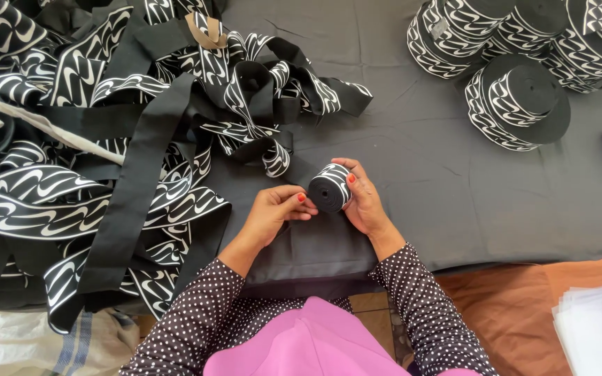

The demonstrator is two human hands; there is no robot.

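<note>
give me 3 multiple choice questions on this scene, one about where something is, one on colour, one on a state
1. Where do the finished rolls lie?
A. top right of the dark cloth
B. on the person's lap
C. under the loose heap

2. What colours is the patterned band?
A. red and yellow
B. black and white
C. green and blue

3. How is the small roll held?
A. lying untouched on the cloth
B. between both hands
C. in one hand only

Answers: 1 A, they are stacked at the top right, away from the loose band. 2 B, white wavy marks on black. 3 B, the left hand and right hand both touch it.
</note>
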